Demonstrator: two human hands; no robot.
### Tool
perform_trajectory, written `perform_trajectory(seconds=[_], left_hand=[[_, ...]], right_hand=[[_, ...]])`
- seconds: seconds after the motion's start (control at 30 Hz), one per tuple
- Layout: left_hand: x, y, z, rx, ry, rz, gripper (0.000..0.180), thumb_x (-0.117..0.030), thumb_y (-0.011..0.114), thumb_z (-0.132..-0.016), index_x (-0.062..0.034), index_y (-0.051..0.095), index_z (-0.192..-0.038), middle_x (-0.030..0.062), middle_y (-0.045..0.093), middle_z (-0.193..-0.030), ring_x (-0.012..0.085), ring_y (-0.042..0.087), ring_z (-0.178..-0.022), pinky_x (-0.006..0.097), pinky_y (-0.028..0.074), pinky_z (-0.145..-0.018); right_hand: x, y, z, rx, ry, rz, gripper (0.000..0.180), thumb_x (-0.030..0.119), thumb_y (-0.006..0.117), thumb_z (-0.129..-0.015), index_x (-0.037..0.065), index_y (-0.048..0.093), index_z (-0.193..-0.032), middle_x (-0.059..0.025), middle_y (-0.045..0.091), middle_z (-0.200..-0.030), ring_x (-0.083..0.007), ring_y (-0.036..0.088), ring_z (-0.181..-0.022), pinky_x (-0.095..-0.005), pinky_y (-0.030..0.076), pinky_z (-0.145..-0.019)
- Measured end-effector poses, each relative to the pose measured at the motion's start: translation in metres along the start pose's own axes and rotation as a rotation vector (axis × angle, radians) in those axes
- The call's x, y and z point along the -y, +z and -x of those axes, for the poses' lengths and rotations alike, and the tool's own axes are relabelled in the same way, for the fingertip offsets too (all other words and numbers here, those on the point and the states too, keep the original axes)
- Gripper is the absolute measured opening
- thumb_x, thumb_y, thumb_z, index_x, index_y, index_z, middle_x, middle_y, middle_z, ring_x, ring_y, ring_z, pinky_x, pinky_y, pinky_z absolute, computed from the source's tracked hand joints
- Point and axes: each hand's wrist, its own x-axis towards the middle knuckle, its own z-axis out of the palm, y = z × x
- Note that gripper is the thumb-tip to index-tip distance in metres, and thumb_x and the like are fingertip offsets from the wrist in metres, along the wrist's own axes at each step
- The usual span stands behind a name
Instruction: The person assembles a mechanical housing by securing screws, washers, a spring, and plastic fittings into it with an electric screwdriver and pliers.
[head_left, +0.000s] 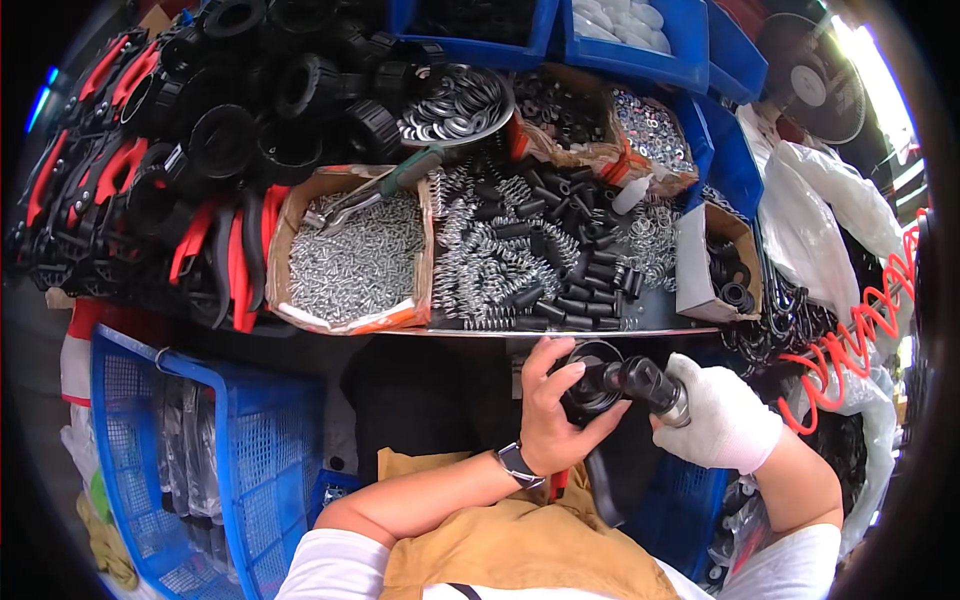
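Observation:
My bare left hand (560, 410), with a watch on its wrist, grips a black round ring-shaped part (592, 385) over my lap. Below it hangs a black curved handle (602, 488) with a bit of red beside it; whether it joins the ring is hidden. In a white glove, my right hand (722, 415) is wrapped round a black power tool (650, 385) with a silver collar. The tool's head meets the round part near my left fingers. How exactly they touch cannot be made out.
Beyond my hands, the bench holds a cardboard box of screws (355, 265), loose springs (480, 250), black sleeves (590, 290) and a bowl of washers (455, 105). Red-and-black handled tools (235, 260) lie left. A blue crate (270, 440) stands lower left; a red coiled hose (850, 340) hangs right.

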Motion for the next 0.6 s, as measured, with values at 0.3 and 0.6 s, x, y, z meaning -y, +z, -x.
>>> perform_trajectory(seconds=[0.3,0.6], left_hand=[[0.009,-0.015,0.001,0.118,-0.016,0.09,0.094,-0.007,0.09,-0.063,-0.015,0.035,-0.138,0.0249,0.04,-0.14,0.038,0.046,-0.128,0.048,0.04,-0.105],[0.013,-0.049,-0.037,0.552,0.011,0.063,0.091,-0.018,0.088,-0.068,-0.0079,0.036,-0.142,0.016,0.047,-0.138,0.0337,0.047,-0.126,0.046,0.034,-0.107]], right_hand=[[-0.015,-0.017,-0.014,0.044,-0.148,0.036,0.032,0.018,0.073,-0.069,0.004,0.06,-0.095,-0.0186,0.065,-0.072,-0.0388,0.067,-0.074,-0.0438,0.053,-0.067],[-0.017,-0.018,0.031,-0.061,-0.1,-0.184,0.043,0.02,0.079,-0.071,0.001,0.056,-0.102,-0.0144,0.066,-0.072,-0.0367,0.069,-0.072,-0.0392,0.054,-0.066]])
